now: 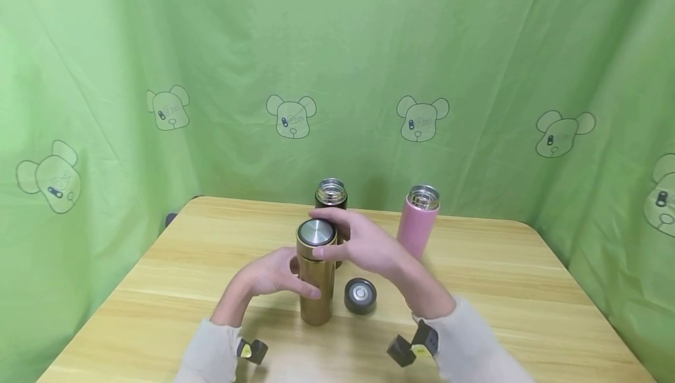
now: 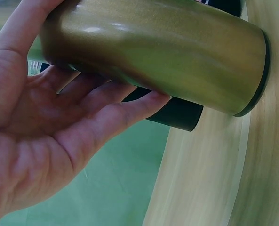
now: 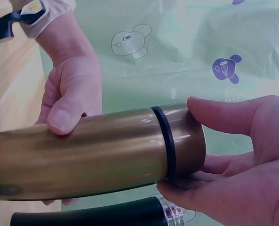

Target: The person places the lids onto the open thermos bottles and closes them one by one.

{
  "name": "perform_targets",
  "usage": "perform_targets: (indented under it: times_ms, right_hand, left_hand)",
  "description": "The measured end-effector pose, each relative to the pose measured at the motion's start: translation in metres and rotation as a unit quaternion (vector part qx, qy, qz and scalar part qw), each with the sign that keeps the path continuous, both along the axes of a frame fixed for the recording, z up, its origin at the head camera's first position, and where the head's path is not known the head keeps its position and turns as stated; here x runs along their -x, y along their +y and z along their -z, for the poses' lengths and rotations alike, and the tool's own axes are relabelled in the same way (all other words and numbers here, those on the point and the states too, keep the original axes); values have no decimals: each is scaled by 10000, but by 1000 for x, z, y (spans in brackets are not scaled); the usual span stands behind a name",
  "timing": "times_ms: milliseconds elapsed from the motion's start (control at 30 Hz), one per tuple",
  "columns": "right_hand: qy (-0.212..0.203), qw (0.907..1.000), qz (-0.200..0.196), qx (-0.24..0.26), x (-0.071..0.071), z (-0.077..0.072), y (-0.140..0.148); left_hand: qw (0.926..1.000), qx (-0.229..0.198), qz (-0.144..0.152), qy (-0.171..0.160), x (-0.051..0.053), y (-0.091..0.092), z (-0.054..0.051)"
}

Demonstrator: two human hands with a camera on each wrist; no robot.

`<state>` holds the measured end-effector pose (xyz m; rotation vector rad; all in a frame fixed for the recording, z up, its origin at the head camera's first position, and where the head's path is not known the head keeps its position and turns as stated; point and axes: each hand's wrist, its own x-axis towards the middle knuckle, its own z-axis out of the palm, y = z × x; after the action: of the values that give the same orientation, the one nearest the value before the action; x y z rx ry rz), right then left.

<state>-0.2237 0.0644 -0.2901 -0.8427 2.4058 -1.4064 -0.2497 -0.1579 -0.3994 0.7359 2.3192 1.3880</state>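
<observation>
A gold bottle (image 1: 318,286) with a silver-topped lid (image 1: 317,232) stands upright near the middle of the table. My left hand (image 1: 274,274) grips its body, thumb in front and fingers behind. With thumb and fingers my right hand (image 1: 366,242) holds the lid's sides. In the right wrist view a black ring separates the lid (image 3: 188,141) from the body (image 3: 83,157). The left wrist view has the fingers of my left hand (image 2: 78,113) along the gold body (image 2: 177,52). Behind the bottle is a dark, lidless bottle (image 1: 331,192), partly hidden by my right hand.
A pink lidless bottle (image 1: 416,225) stands at the back right. Right of the gold bottle, a dark round lid (image 1: 361,296) lies on the wooden table (image 1: 506,289). Green curtains (image 1: 358,37) with printed bear heads hang behind and at both sides.
</observation>
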Motion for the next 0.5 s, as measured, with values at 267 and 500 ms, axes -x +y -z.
perform_targets:
  times_ms: [267, 500]
  right_hand:
    - [87, 9998, 162, -97, 1, 1, -1]
    - [197, 9991, 347, -122, 4, 4, -1]
  left_hand:
    - [10000, -27, 63, 0, 1, 1, 1]
    - [9999, -75, 76, 3, 1, 0, 2]
